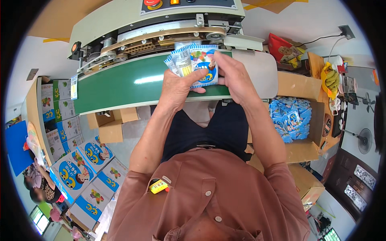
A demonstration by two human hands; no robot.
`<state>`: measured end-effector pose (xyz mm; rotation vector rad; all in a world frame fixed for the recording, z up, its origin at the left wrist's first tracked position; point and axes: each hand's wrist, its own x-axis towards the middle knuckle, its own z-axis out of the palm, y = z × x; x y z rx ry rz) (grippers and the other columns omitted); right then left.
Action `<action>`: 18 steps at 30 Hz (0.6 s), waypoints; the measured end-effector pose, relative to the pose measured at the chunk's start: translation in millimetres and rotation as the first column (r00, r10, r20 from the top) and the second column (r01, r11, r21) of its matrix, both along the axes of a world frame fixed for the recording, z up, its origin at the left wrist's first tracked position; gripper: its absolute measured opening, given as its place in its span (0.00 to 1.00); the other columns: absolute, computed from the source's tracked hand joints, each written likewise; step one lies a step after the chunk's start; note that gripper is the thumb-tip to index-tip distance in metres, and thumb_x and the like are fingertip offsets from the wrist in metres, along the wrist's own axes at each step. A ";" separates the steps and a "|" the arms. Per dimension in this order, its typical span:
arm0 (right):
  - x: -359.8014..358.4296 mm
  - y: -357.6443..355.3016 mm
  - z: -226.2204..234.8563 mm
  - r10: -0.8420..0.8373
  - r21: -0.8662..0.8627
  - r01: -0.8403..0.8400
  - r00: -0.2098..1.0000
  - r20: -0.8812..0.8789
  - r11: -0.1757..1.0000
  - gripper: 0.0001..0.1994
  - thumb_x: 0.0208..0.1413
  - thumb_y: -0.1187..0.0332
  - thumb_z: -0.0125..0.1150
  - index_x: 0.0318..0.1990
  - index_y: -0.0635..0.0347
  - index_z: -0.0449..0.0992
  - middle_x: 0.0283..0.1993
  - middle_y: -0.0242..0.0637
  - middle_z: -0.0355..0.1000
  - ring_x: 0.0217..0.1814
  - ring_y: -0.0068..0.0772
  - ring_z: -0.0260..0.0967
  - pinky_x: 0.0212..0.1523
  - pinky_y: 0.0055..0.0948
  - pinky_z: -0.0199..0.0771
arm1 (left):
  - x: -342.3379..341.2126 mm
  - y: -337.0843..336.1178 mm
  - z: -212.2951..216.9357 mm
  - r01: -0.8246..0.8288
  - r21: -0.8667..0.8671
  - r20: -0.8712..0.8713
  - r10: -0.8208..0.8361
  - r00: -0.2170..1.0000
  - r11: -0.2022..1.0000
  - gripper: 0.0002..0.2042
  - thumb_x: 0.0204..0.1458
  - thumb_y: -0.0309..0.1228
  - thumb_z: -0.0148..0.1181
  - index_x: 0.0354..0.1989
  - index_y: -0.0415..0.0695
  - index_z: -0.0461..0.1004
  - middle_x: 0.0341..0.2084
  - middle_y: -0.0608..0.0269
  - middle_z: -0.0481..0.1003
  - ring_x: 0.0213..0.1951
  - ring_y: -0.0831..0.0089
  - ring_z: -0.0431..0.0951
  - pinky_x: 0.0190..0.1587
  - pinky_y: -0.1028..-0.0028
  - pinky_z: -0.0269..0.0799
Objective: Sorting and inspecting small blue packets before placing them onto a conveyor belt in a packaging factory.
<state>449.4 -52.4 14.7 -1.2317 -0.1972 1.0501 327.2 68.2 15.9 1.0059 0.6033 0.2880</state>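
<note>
Over the green conveyor belt [120,86] of a sealing machine [120,26], I hold several small blue-and-white printed packets [206,60], fanned out. My left hand [178,86] is closed on them from the left, its thumb across the front packet. At that packet's right edge, my right hand [237,78] is closed with its fingers against the side. Part of the packets behind the front one is hidden. Another packet [74,87] sticks out at the belt's far left end.
An open carton [315,120] of blue packets [290,118] stands to my right. Stacked printed cartons [76,170] fill the left side. A grey metal plate [257,74] adjoins the belt's right end, near a red bag [280,48]. A red button [152,3] tops the machine.
</note>
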 end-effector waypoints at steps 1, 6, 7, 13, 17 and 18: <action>-2.6 -4.5 0.8 -0.007 -0.002 0.007 1.000 0.001 1.000 0.20 0.66 0.60 0.55 0.57 0.66 0.72 0.51 0.41 0.75 0.49 0.30 0.76 0.39 0.34 0.84 | 2.4 -2.7 -0.3 0.007 -0.002 0.001 -0.007 1.000 1.000 0.19 0.49 0.26 0.70 0.50 0.39 0.76 0.39 0.59 0.81 0.36 0.73 0.82 0.26 0.74 0.82; -5.5 -19.3 1.2 -0.003 0.033 0.001 0.999 0.040 0.999 0.20 0.66 0.60 0.57 0.57 0.65 0.72 0.47 0.38 0.76 0.46 0.28 0.77 0.39 0.33 0.85 | 10.2 -11.5 -1.7 0.058 0.034 0.049 -0.059 0.997 0.998 0.19 0.51 0.26 0.68 0.51 0.38 0.75 0.40 0.57 0.80 0.37 0.71 0.83 0.27 0.74 0.83; -3.6 -23.0 1.4 -0.043 0.017 0.042 0.997 0.058 0.999 0.19 0.65 0.60 0.57 0.56 0.65 0.72 0.46 0.38 0.77 0.45 0.27 0.77 0.38 0.33 0.85 | 10.4 -12.4 -1.5 0.067 0.028 0.052 -0.069 0.996 0.997 0.19 0.52 0.26 0.67 0.52 0.38 0.74 0.41 0.56 0.80 0.38 0.69 0.83 0.28 0.74 0.83; 24.2 -35.9 -1.2 -0.215 -0.079 0.217 0.976 0.041 0.973 0.17 0.63 0.60 0.60 0.52 0.63 0.74 0.43 0.35 0.78 0.39 0.23 0.79 0.31 0.26 0.85 | 1.0 1.1 -4.2 0.119 -0.120 0.095 -0.108 0.990 0.986 0.19 0.58 0.27 0.59 0.57 0.34 0.69 0.47 0.47 0.78 0.45 0.58 0.82 0.34 0.68 0.85; 33.0 -25.8 -3.8 -0.177 -0.156 0.183 0.983 0.053 0.971 0.16 0.64 0.61 0.59 0.52 0.63 0.74 0.43 0.34 0.78 0.40 0.23 0.79 0.32 0.26 0.86 | -8.2 9.3 -7.4 0.113 -0.194 0.128 -0.089 0.988 0.975 0.19 0.59 0.27 0.59 0.57 0.35 0.69 0.47 0.47 0.78 0.45 0.58 0.82 0.34 0.67 0.85; 33.8 -22.7 -3.4 -0.173 -0.156 0.180 0.983 0.053 0.971 0.16 0.64 0.61 0.59 0.52 0.63 0.74 0.43 0.34 0.78 0.40 0.23 0.79 0.32 0.26 0.86 | -9.5 9.8 -6.4 0.109 -0.193 0.128 -0.086 0.988 0.975 0.19 0.59 0.27 0.59 0.57 0.35 0.69 0.47 0.47 0.78 0.45 0.58 0.82 0.34 0.67 0.85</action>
